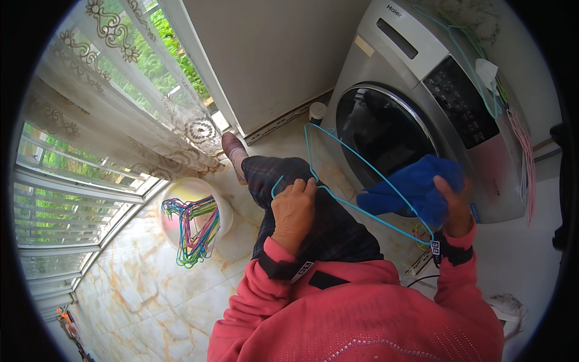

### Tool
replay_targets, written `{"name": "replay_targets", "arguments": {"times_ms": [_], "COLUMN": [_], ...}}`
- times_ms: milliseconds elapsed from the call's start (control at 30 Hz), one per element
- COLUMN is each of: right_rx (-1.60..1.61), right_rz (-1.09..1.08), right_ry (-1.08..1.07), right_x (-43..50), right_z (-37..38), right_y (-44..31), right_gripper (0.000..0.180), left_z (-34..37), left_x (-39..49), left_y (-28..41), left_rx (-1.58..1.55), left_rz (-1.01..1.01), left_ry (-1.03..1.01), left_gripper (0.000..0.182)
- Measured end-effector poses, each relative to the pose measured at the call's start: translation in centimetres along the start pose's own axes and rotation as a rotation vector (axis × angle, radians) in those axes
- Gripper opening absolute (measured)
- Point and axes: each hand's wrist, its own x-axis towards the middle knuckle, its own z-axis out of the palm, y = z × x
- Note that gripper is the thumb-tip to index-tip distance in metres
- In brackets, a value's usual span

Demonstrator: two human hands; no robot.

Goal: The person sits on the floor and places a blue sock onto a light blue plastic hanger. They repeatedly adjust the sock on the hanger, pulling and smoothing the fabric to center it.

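Observation:
In my left hand (296, 210) is a light-blue clothes hanger (362, 156), gripped at its neck, with the hook showing beside my fingers. The hanger's long frame reaches right across my thigh and passes in front of a blue cloth (416, 188). That cloth is bunched in my right hand (457, 206), thumb over its near side; its exact kind I cannot tell. Behind the cloth stands a silver Haier front-loading washing machine (429, 86), its dark round door (384, 131) partly covered by cloth and hanger.
A white bucket (226, 217) on the marbled tile floor (135, 289) holds several coloured hangers (194, 231). More hangers (475, 59) and pink cords (520, 149) lie over the washer's top. A lace curtain (135, 122) hangs by the window. A small white-lidded container (317, 111) stands beside the washer.

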Motion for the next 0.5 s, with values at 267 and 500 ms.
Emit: {"name": "replay_targets", "arguments": {"times_ms": [267,500], "right_rx": [0.504,0.686], "right_rz": [0.069,0.19], "right_ry": [0.298,0.356], "right_x": [0.2,0.0], "right_z": [-1.4,-1.2], "right_y": [0.9,-0.4], "right_gripper": [0.039,0.036], "left_z": [-0.8,-1.8], "left_x": [-0.1,0.3], "left_y": [-1.4,-2.1], "left_rx": [-0.013,-0.308], "left_rz": [-0.123,-0.324], "left_ry": [0.163,0.253], "left_gripper": [0.023,0.019]}}
